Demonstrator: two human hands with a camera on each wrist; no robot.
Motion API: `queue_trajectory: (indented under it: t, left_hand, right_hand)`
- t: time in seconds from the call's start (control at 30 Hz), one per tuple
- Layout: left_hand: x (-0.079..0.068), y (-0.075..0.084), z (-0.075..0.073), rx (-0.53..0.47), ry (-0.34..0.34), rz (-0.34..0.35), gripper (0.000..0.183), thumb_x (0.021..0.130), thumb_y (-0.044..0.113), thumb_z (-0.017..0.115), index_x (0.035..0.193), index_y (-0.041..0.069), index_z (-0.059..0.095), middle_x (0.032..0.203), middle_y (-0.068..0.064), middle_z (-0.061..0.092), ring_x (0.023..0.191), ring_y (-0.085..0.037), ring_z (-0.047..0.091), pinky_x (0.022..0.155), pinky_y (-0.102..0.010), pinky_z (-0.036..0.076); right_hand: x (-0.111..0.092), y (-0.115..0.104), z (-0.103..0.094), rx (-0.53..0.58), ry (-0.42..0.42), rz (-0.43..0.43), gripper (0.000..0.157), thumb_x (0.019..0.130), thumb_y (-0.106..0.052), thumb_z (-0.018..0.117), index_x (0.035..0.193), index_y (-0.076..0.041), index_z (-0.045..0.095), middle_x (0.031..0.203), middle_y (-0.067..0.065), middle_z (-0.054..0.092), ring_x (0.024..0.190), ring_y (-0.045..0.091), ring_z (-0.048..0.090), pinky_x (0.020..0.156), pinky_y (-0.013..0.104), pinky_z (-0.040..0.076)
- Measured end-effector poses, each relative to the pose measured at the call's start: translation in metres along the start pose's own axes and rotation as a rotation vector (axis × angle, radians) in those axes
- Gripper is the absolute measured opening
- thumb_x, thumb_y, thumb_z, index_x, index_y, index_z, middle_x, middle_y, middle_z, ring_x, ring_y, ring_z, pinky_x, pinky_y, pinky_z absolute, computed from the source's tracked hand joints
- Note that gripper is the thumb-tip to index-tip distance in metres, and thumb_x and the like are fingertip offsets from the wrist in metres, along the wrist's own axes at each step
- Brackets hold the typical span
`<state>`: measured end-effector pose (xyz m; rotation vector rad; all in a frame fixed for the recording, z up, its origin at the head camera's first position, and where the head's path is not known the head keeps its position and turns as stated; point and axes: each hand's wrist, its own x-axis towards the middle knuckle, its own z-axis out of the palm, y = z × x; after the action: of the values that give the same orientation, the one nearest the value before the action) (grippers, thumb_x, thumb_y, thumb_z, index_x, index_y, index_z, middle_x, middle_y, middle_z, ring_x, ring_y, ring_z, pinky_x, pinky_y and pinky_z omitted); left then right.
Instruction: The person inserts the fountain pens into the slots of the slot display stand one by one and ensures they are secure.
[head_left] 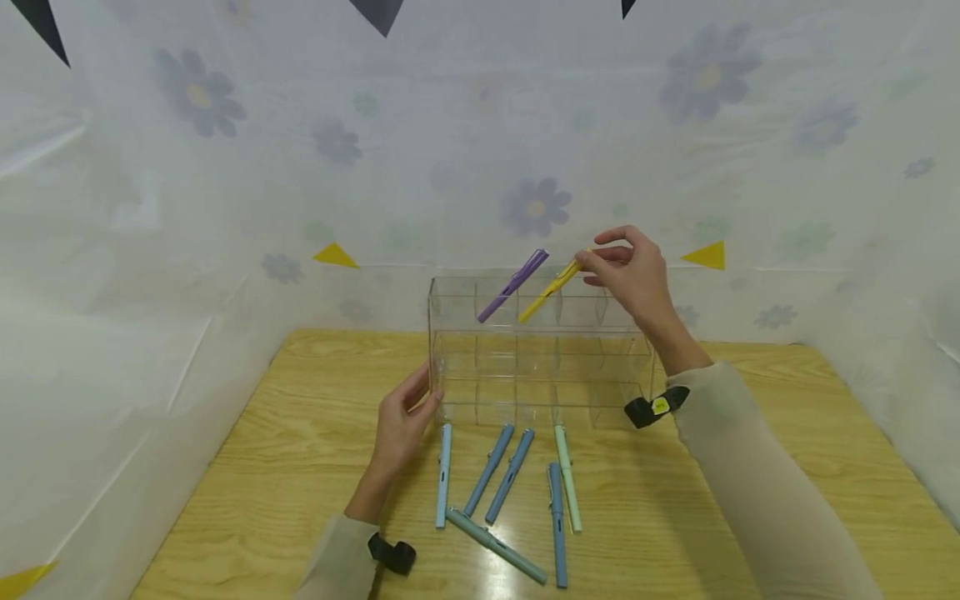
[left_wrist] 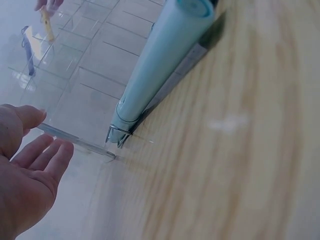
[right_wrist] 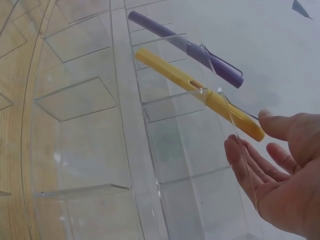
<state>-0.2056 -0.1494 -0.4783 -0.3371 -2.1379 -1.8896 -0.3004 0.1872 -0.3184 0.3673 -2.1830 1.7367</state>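
So, what has the right hand point(head_left: 630, 271) got?

— Thumb and fingers pinch the upper end of the yellow pen point(head_left: 551, 287), though the exact contact of the forefinger is hard to make out.

— Where is that pen, then?

— Slanting in the top row of the clear rack point(head_left: 536, 331), beside the purple pen point(head_left: 513, 286), which leans the same way. Through those see-through walls I can't tell which compartment each lower tip stands in.

— And the left hand point(head_left: 405, 421)?

— It grips the rack's side panel. From the head its fingertips are partly lost at the edge; the left wrist view shows the thumb and fingers either side.

— What's on the table point(head_left: 285, 458)?

— A light-blue pen point(head_left: 444, 477), its end cropped in that wrist view, two slanted blue pens point(head_left: 488, 471), a pale green pen point(head_left: 567, 479) just beside a third blue one point(head_left: 558, 525), and a grey-green pen point(head_left: 497, 546) nearest the person. Oh, and the right sleeve point(head_left: 757, 475) runs out of frame below
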Motion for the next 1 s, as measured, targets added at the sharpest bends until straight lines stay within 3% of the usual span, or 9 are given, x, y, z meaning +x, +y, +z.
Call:
queue_trajectory:
  t: [0.2,0.3,0.5,0.73,1.0]
  left_hand:
    - [0.002,-0.002,0.0,0.004,-0.001,0.018,0.049,0.098,0.0,0.068,0.145,-0.001,0.055,0.144,-0.022,0.056,0.13,-0.039,0.057,0.095,-0.035,0.056]
    - [0.003,-0.002,0.0,0.015,0.003,0.023,0.049,0.098,0.0,0.068,0.145,-0.001,0.055,0.144,-0.022,0.057,0.129,-0.039,0.057,0.095,-0.034,0.056]
    - [0.003,0.0,-0.002,0.017,0.001,0.028,0.047,0.099,0.001,0.067,0.145,-0.002,0.055,0.143,-0.024,0.057,0.129,-0.041,0.057,0.095,-0.034,0.056]
    - [0.003,0.0,-0.003,0.002,-0.004,0.009,0.048,0.099,0.002,0.068,0.145,-0.001,0.056,0.143,-0.022,0.057,0.129,-0.038,0.058,0.096,-0.035,0.056]
    - [0.004,0.0,-0.003,-0.009,-0.003,0.001,0.049,0.098,0.001,0.068,0.146,0.0,0.055,0.144,-0.021,0.057,0.129,-0.037,0.058,0.096,-0.034,0.056]
  right_hand:
    - [-0.008,-0.006,-0.006,0.023,0.132,-0.078,0.034,0.099,-0.02,0.071,0.12,0.004,0.059,0.11,0.017,0.069,0.092,0.014,0.073,0.08,0.028,0.063]
    - [-0.016,-0.01,-0.009,0.046,0.159,-0.105,0.03,0.098,-0.019,0.072,0.118,0.0,0.061,0.108,0.014,0.069,0.092,0.016,0.073,0.079,0.027,0.063]
    - [-0.036,-0.012,-0.012,0.091,0.131,-0.115,0.028,0.098,-0.017,0.072,0.118,0.0,0.062,0.105,0.012,0.069,0.092,0.023,0.073,0.078,0.028,0.063]
    - [-0.063,-0.007,-0.006,0.063,0.121,-0.101,0.025,0.099,-0.018,0.071,0.118,-0.003,0.064,0.102,0.013,0.07,0.086,0.018,0.072,0.077,0.027,0.063]
    - [-0.09,0.002,-0.006,0.073,0.109,-0.105,0.023,0.099,-0.012,0.07,0.118,0.0,0.064,0.098,0.014,0.072,0.086,0.025,0.072,0.074,0.028,0.064]
